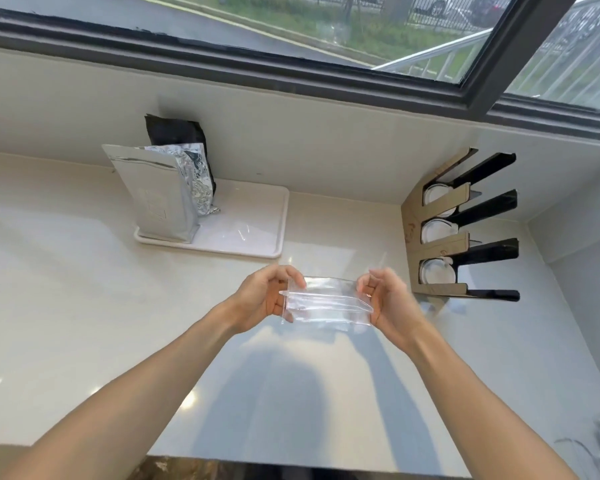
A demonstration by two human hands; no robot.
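Note:
A small clear plastic zip bag (326, 301) is held in the air above the pale counter, stretched between both hands. My left hand (262, 299) pinches its left edge with curled fingers. My right hand (385, 296) pinches its right edge, fingers curled, slightly blurred. The bag looks empty and lies roughly level.
A white tray (257, 233) at the back holds a silver foil pouch (160, 199), a crumpled foil bag and a black pouch (177, 133), plus a clear bag lying flat. A wood and black cup-lid rack (465, 233) stands at the right wall. A window runs along the top.

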